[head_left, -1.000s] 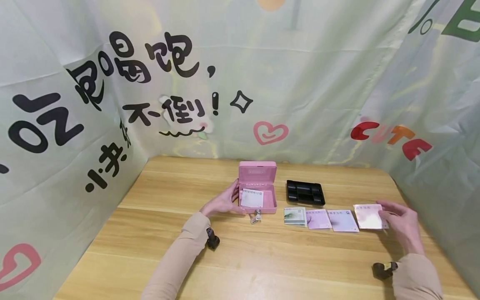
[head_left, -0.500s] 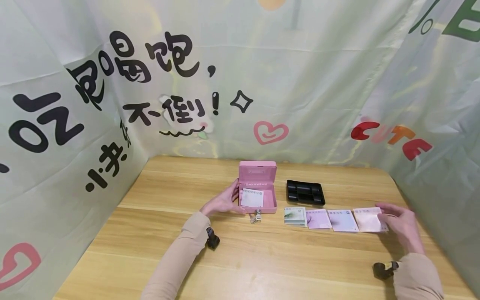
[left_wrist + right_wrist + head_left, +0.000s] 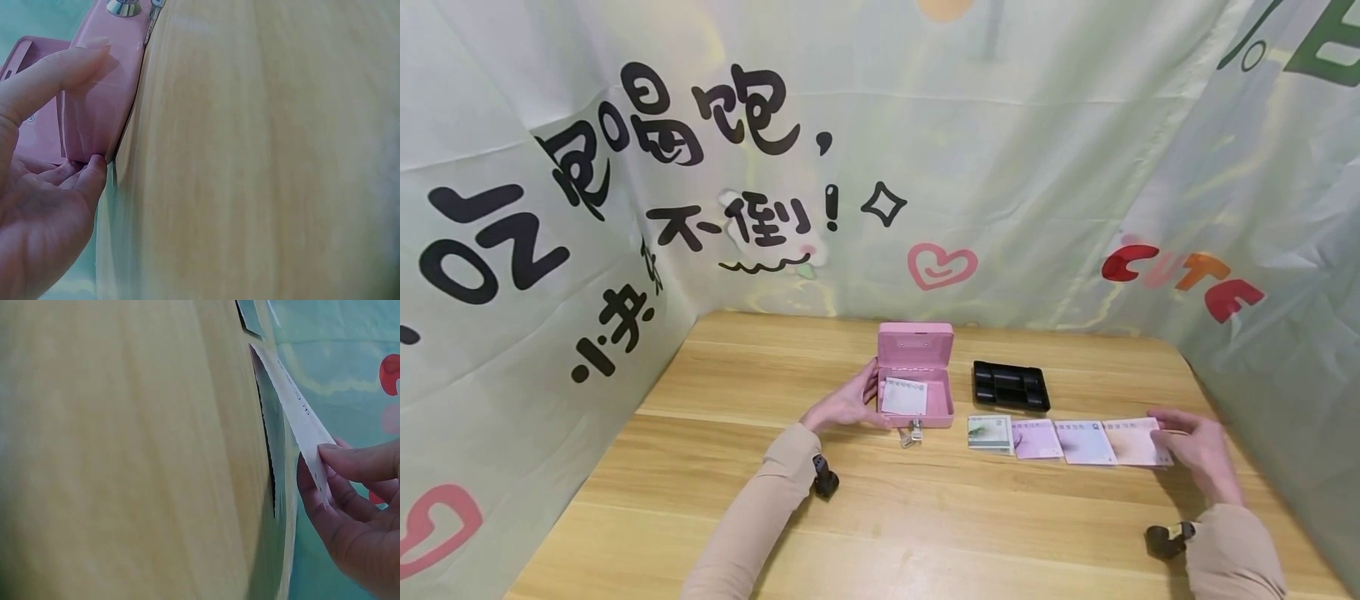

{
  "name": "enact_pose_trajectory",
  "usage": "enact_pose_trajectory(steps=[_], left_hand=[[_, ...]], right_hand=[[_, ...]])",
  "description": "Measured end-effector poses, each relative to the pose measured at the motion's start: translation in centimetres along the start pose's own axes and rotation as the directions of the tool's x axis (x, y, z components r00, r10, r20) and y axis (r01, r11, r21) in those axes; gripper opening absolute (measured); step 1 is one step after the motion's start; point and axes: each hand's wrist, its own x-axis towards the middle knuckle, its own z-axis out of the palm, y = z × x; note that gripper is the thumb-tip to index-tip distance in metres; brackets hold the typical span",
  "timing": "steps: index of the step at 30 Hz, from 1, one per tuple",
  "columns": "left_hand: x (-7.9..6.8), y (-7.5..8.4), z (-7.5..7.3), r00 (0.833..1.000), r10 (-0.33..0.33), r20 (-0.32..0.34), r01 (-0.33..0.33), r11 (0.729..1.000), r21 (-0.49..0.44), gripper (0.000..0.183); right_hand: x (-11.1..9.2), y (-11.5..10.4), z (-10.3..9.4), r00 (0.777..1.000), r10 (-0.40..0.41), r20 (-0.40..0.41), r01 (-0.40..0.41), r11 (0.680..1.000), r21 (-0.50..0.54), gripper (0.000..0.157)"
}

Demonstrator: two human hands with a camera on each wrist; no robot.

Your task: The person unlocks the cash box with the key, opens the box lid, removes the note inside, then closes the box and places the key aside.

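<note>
My left hand point(image 3: 846, 404) holds a small pink cash box point(image 3: 940, 408) by its left front corner, thumb on the front wall and fingers along the side in the left wrist view. The box's lid stands open, and a pale banknote point(image 3: 904, 396) lies inside. At the right, my right hand point(image 3: 1198, 450) pinches the right end of an orange-pink banknote point(image 3: 1135, 442) between thumb and fingers. In the right wrist view that note point(image 3: 290, 403) slants, its far end low by the table and its held end raised. Its left edge meets a bluish banknote point(image 3: 1086, 443) in the head view.
Left of the bluish note lie a purple banknote point(image 3: 1037, 439) and a green banknote point(image 3: 989, 433) in the same row. A black compartment tray point(image 3: 1011, 386) sits behind them. A small lock with keys point(image 3: 914, 432) is at the box's front. Printed cloth point(image 3: 1037, 167) encloses the table.
My right hand has moved slightly left and down, bringing the orange-pink banknote lower and against the end of the row. The left hand and cash box have stayed put.
</note>
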Motion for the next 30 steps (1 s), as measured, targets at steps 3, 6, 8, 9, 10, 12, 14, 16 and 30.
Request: enact_pose_trajectory(steps=[3, 6, 8, 9, 10, 12, 14, 16, 30], left_hand=[[0.1, 0.0, 0.0, 1.0, -0.003, 0.002, 0.003, 1.0, -0.003, 0.127], [0.1, -0.1, 0.0, 1.0, -0.002, 0.007, 0.002, 1.0, -0.014, 0.128], [0.2, -0.2, 0.0, 1.0, -0.001, 0.011, 0.001, 1.0, -0.022, 0.127], [0.2, -0.2, 0.0, 1.0, -0.003, 0.011, 0.003, 1.0, -0.025, 0.127], [0.2, -0.2, 0.0, 1.0, -0.004, 0.01, 0.004, 1.0, -0.027, 0.127], [0.2, -0.2, 0.0, 1.0, -0.007, 0.011, 0.007, 0.999, -0.032, 0.127], [0.1, -0.2, 0.0, 1.0, -0.007, 0.013, 0.008, 0.999, -0.036, 0.127], [0.1, -0.1, 0.0, 1.0, -0.004, 0.013, 0.005, 0.999, -0.036, 0.127], [0.2, -0.2, -0.1, 1.0, -0.008, -0.006, 0.008, 1.0, 0.004, 0.127]], right_hand=[[0.0, 0.0, 0.0, 1.0, 0.002, -0.006, -0.003, 0.999, -0.046, 0.027], [0.0, -0.1, 0.1, 1.0, 0.004, -0.013, -0.006, 0.996, -0.084, 0.039], [0.0, -0.1, 0.1, 1.0, 0.004, -0.015, -0.006, 0.995, -0.101, 0.044], [0.0, -0.1, 0.1, 1.0, 0.005, -0.015, -0.006, 0.995, -0.102, 0.046], [0.0, -0.1, 0.1, 1.0, 0.005, -0.015, -0.006, 0.995, -0.102, 0.047], [0.0, -0.2, 0.1, 1.0, 0.005, -0.013, -0.006, 0.995, -0.1, 0.049], [0.0, -0.2, 0.1, 1.0, 0.003, -0.013, -0.004, 0.996, -0.089, 0.049], [0.0, -0.3, 0.1, 1.0, 0.003, -0.02, -0.005, 0.997, -0.081, 0.047], [-0.4, -2.5, 1.6, 0.997, -0.046, -0.062, 0.041, 0.996, -0.085, 0.048]])
